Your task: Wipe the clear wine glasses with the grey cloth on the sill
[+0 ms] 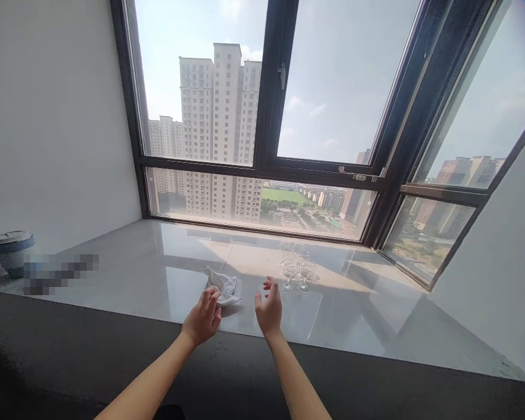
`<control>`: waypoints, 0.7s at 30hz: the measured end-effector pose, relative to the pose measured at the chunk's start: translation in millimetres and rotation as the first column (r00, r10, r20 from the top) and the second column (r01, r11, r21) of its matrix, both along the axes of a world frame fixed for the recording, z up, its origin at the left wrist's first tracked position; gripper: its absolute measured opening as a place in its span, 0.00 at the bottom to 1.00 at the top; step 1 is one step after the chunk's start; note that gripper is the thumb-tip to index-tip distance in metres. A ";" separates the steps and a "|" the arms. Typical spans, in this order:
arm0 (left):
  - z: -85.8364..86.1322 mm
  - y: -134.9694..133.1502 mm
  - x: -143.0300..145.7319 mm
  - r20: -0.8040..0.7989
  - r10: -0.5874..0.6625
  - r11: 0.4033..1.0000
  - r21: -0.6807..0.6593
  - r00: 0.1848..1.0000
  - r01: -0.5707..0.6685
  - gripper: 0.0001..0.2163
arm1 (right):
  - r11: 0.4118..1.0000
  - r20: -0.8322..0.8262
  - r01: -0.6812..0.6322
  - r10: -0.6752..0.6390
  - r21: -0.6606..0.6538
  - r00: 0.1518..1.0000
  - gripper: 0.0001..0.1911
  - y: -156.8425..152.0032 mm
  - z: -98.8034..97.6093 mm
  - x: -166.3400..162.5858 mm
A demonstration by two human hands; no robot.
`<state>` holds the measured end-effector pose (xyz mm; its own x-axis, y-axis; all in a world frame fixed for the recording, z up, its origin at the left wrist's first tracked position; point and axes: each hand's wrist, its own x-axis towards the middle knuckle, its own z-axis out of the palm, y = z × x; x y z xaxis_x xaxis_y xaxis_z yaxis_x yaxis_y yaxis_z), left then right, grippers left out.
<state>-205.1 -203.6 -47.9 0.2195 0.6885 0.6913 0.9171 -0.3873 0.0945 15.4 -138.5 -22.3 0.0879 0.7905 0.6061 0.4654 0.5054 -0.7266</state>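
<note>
A crumpled white cloth (228,288) is on the glossy window sill, one corner poking up. My left hand (202,318) is at its near left side, with curled fingers closed on the cloth's edge; the exact grip is partly hidden. To the right, my right hand (270,309) is raised over the sill, holding nothing, its thumb apart from the loosely bent fingers. Just beyond it, several clear stemmed glasses (295,268) stand grouped close together in a patch of sunlight. My right fingertips are near the closest glasses, and I see a gap between them.
The pale, reflective sill (262,318) ends in a front edge above a dark face. A tub with a blue band (12,252) stands at the far left, beside a pixelated patch. Dark window frames (262,170) rise behind the glasses, and white walls flank both sides.
</note>
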 end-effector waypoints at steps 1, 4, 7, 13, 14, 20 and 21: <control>-0.1 -0.8 -1.2 -0.054 -0.067 0.998 -0.025 0.996 0.066 0.20 | 0.996 0.030 -0.084 0.085 -0.014 0.996 0.26 -4.8 -1.1 -8.4; 0.1 -3.6 -3.5 -0.170 -0.160 0.987 -0.028 0.972 0.157 0.22 | 0.967 0.117 -0.248 0.253 -0.054 0.960 0.33 -10.7 1.3 -34.6; -0.5 -4.9 -3.5 -0.140 -0.059 0.996 0.058 0.988 0.067 0.22 | 0.933 0.229 -0.338 0.358 -0.124 0.905 0.38 -6.9 6.2 -57.4; -1.6 -3.3 -3.1 -0.066 0.049 0.994 0.097 0.997 -0.043 0.25 | 0.908 0.455 -0.337 0.416 -0.247 0.787 0.41 -8.3 -2.6 -66.1; -1.6 -3.0 -3.4 -0.070 0.050 0.995 0.092 0.996 -0.044 0.25 | 0.925 0.480 -0.314 0.379 -0.213 0.791 0.40 -11.1 -5.3 -59.7; -1.3 -2.1 -5.4 -0.126 0.065 0.997 0.051 0.990 -0.059 0.23 | 0.994 0.583 -0.080 0.108 -0.074 0.805 0.30 -31.2 -6.5 29.1; -1.3 -1.6 -5.6 -0.132 0.065 0.997 0.047 0.989 -0.060 0.22 | 0.998 0.587 -0.025 0.059 -0.065 0.807 0.27 -33.6 -4.2 48.7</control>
